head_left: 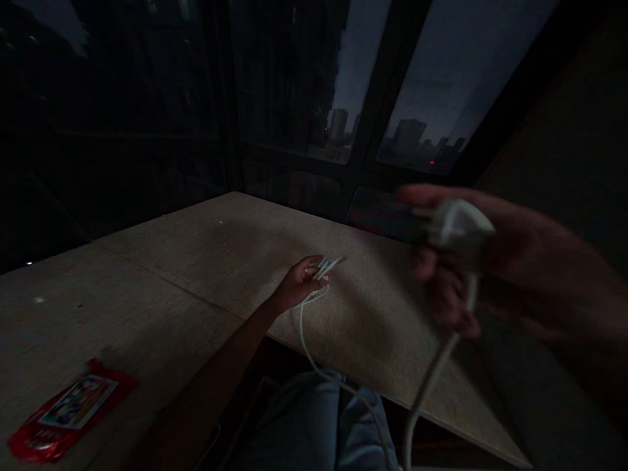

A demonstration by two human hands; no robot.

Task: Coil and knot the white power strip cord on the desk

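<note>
Close to the camera on the right, my right hand (451, 281) is closed around a white power plug (464, 226), its prongs pointing left. From the plug, a white cord (432, 379) hangs down past the table edge and out of the frame. Farther off, over the middle of the table, my left hand (307, 278) grips a looped bundle of the white cable (328, 267). A strand runs from that bundle down over my lap. Something pale and bluish shows among the loops, too dim to make out. A ring is on a finger of the left hand.
A red plastic packet (73, 412) with a picture label lies at the table's near left. The pale tabletop (181, 242) reaches back to dark window frames (363, 157). My legs in jeans (314, 418) are below the front edge.
</note>
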